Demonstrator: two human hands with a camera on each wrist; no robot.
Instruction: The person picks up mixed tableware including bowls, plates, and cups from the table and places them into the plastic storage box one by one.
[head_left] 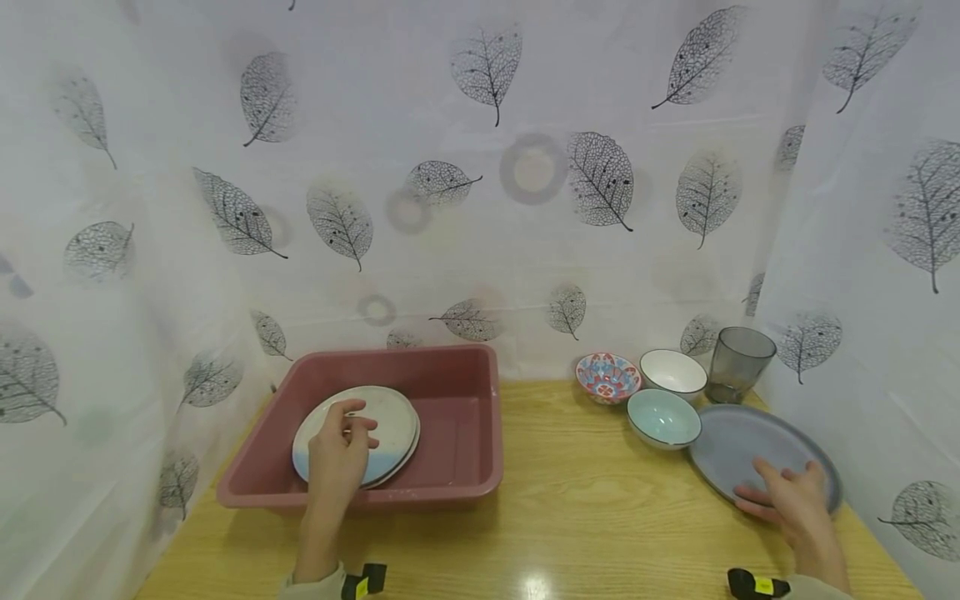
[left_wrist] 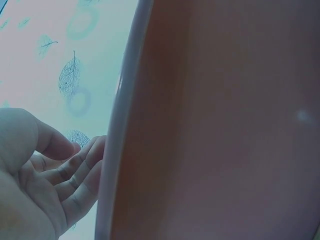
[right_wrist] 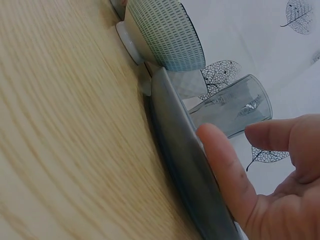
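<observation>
My left hand (head_left: pixel 339 450) is over the pale plates (head_left: pixel 390 408) stacked in the pinkish-red basin (head_left: pixel 468 442), fingers loosely bent and holding nothing. In the left wrist view, the basin's outer wall (left_wrist: pixel 215 125) fills the right side, with the left hand (left_wrist: pixel 50 185) beyond its rim. My right hand (head_left: pixel 798 500) hovers over the near right part of a grey-blue plate (head_left: pixel 738 442) on the table. Its fingers are spread and relaxed. In the right wrist view, one finger (right_wrist: pixel 225 167) overlaps the plate's edge (right_wrist: pixel 182 150); contact is hard to tell.
Behind the grey-blue plate stand a light-green bowl (head_left: pixel 663 419), a white bowl (head_left: pixel 672 371), a red-and-blue patterned bowl (head_left: pixel 607 377) and a smoky glass (head_left: pixel 738 362). A leaf-printed curtain (head_left: pixel 420 258) encloses the back and sides of the wooden table (head_left: pixel 577 500).
</observation>
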